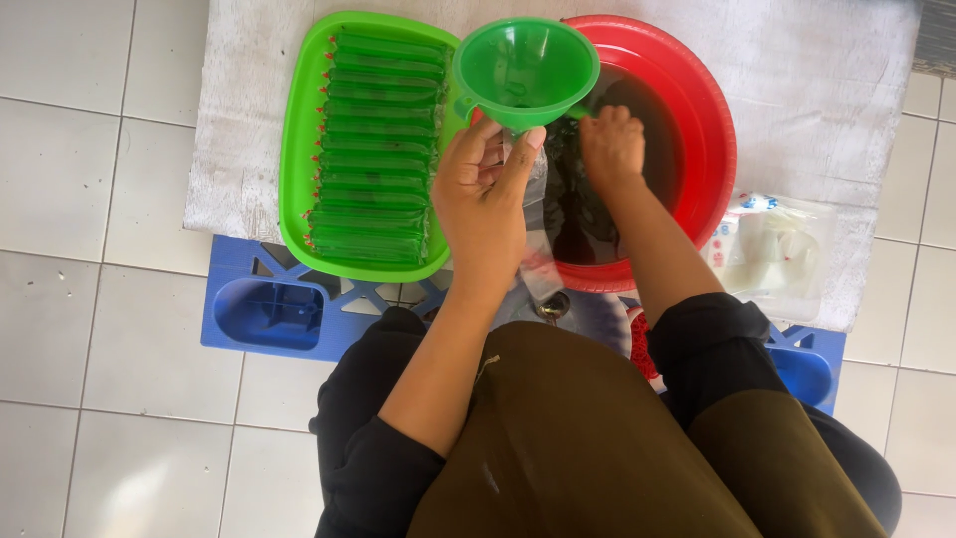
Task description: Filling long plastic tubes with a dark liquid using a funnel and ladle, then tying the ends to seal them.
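White floor tiles surround a low table (856, 90). Green tray (299, 149) holds many filled tubes (378, 149). Left hand (485, 194) grips the funnel (525, 70); right hand (610, 144), fingers curled, dips into the red basin (702, 110), still holding dark liquid.

My black sleeves are pushed up past the elbows, bunched at lower centre and right of the frame. Over my lap, across the bottom, lies an olive-brown garment. My forearms and hands are bare: no rings, no watch.
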